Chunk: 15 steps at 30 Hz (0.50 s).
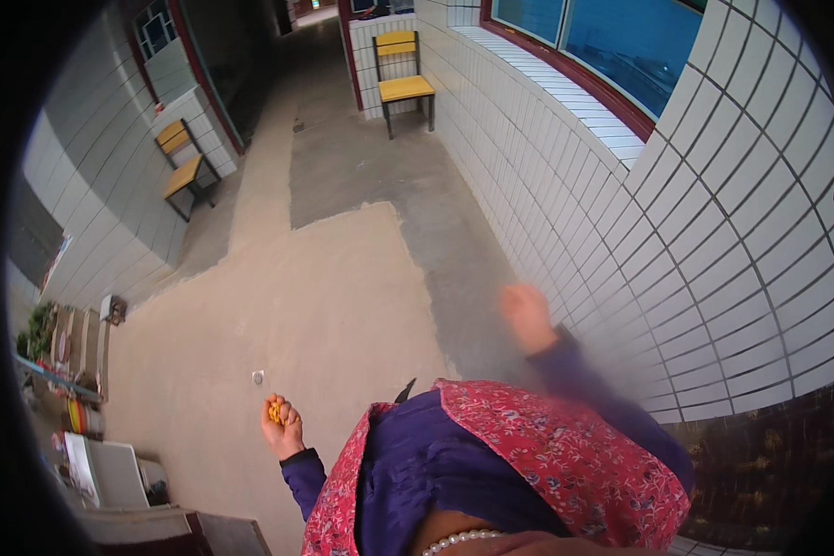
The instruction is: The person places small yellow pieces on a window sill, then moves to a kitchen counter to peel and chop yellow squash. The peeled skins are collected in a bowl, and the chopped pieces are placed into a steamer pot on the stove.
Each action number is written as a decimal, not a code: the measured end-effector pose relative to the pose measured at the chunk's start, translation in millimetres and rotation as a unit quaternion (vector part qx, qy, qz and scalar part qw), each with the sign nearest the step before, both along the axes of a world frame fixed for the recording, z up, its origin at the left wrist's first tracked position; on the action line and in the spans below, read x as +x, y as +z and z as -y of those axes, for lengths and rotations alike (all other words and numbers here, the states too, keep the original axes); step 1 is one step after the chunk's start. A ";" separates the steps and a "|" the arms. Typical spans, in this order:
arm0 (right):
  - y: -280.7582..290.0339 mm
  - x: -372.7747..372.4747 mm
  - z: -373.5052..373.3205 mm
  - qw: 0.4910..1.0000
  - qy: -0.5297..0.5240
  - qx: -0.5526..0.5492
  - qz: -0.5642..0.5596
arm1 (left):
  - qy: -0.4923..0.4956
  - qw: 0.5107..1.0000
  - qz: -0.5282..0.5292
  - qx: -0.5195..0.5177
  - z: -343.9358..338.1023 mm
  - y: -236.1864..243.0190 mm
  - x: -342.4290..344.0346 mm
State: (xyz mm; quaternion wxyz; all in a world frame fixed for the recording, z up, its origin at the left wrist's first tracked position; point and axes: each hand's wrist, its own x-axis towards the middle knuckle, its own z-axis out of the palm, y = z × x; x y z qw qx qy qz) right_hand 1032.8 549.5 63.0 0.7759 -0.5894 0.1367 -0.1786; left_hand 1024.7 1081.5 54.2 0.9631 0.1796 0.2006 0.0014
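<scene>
My left hand (287, 435) is closed around a small yellow-orange thing (275, 410), held low over the pale floor. Bits of it show between the fingers, but its kind is too small to make out. My right hand (528, 318) is raised in front of the tiled wall on the right, smeared by motion, so its fingers cannot be read. Nothing can be seen in it. Purple sleeves cover both arms, under a red flowered vest (547, 445).
A concrete walkway (334, 287) runs ahead. Yellow chairs stand at the right wall (405, 88) and at the left (185, 176). A window (621, 56) is set in the tiled wall. A floor drain (258, 377), steps with plants (42, 329) and a white basin (111, 471) are on the left.
</scene>
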 end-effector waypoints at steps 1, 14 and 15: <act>-7.7 8.8 4.2 0.999 -0.014 0.021 -0.020 | -0.016 1.000 -0.009 0.003 5.7 3.1 34.4; -39.0 240.6 124.3 0.987 -0.061 0.129 -0.078 | -0.164 0.986 -0.025 0.019 208.2 19.1 362.9; -35.9 262.9 139.1 0.985 -0.054 0.147 -0.079 | -0.169 0.985 -0.027 0.021 230.8 22.7 391.1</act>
